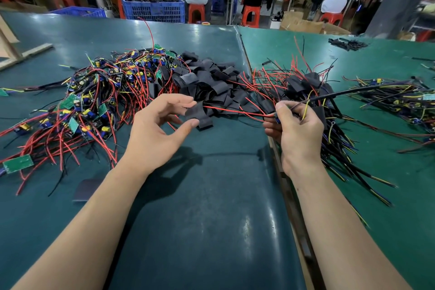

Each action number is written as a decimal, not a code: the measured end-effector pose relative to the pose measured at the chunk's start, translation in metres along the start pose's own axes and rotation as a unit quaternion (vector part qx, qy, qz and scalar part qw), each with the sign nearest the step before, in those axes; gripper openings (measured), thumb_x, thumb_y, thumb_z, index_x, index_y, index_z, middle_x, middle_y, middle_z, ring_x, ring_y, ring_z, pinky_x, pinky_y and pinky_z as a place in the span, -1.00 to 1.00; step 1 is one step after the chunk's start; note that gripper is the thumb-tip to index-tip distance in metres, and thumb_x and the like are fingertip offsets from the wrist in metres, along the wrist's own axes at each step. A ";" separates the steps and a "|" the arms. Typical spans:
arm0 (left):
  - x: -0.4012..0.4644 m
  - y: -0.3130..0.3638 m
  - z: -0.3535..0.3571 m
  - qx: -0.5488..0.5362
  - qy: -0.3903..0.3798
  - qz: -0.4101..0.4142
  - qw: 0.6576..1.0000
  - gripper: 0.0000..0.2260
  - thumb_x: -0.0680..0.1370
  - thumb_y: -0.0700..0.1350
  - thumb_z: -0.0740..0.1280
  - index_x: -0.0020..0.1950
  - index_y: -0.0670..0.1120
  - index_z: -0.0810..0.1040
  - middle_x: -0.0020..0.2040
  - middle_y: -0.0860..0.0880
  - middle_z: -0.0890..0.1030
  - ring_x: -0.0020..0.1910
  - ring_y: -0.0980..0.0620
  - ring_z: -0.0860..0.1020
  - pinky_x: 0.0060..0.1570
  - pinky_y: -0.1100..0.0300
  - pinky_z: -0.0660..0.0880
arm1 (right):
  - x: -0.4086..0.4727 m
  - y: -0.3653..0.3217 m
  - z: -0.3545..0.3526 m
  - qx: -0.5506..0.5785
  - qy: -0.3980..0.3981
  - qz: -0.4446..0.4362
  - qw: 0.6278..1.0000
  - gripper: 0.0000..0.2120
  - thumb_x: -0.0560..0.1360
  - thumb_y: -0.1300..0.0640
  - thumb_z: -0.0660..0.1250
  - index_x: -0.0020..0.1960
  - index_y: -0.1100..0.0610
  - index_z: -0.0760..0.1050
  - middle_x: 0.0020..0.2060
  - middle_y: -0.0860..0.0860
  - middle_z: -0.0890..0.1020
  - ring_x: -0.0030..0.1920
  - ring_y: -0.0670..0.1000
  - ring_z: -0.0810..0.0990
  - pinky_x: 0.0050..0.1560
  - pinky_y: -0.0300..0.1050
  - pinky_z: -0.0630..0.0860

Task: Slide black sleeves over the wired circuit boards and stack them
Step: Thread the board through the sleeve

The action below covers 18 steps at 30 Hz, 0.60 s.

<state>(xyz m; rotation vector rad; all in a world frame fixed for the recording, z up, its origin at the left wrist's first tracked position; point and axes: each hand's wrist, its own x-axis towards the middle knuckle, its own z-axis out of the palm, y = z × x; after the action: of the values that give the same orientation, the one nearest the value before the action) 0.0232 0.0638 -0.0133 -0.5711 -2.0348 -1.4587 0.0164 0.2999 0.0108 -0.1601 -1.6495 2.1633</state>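
My left hand (pixel 156 129) pinches a flat black sleeve (pixel 199 116) between thumb and forefinger at the near edge of the sleeve pile (pixel 207 80). My right hand (pixel 297 132) grips a wired circuit board, mostly hidden in the fist. Its red wires (pixel 235 112) run left toward the sleeve and its black cable (pixel 353 90) runs off to the right. A heap of bare green boards with red and black wires (pixel 94 99) lies at the left. Sleeved boards (pixel 308 82) are stacked behind my right hand.
The green bench mat (pixel 211 207) has a seam running down under my right forearm. More wired boards (pixel 400 99) lie at the far right. A small pile of black sleeves (pixel 348 43) sits at the back right. Seated people, blue crates (pixel 153 6) and orange stools stand beyond the bench.
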 end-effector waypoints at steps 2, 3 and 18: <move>-0.001 -0.001 -0.001 0.030 -0.019 0.003 0.999 -0.69 0.46 -0.18 0.48 0.17 -0.05 0.57 0.09 0.01 0.65 0.02 0.00 0.61 -0.01 0.04 0.56 | 0.000 -0.001 0.000 -0.013 -0.008 -0.009 1.000 -0.93 0.57 0.27 0.32 -0.08 0.15 0.50 -0.44 0.01 0.60 -0.45 0.00 0.60 -0.42 -0.22 0.52; -0.001 -0.001 -0.002 0.046 -0.024 0.004 0.999 -0.69 0.46 -0.16 0.47 0.17 -0.02 0.56 0.09 0.06 0.64 0.02 0.02 0.61 -0.01 0.05 0.56 | 0.000 -0.001 0.000 -0.023 -0.013 -0.016 1.000 -0.92 0.56 0.27 0.32 -0.09 0.14 0.51 -0.42 0.03 0.60 -0.45 0.00 0.59 -0.43 -0.21 0.52; -0.002 0.006 0.001 0.105 -0.061 0.026 0.992 -0.67 0.44 -0.27 0.51 0.17 -0.10 0.58 0.08 0.10 0.64 0.03 0.09 0.60 -0.03 0.00 0.56 | -0.001 -0.005 -0.003 -0.070 -0.081 -0.017 0.994 -0.90 0.56 0.22 0.37 -0.14 0.11 0.54 -0.43 0.00 0.65 -0.45 -0.03 0.60 -0.44 -0.23 0.53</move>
<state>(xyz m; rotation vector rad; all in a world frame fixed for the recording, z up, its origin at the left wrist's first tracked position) 0.0283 0.0672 -0.0103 -0.6330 -2.2169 -1.1872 0.0194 0.3032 0.0141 0.0049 -1.8811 2.0828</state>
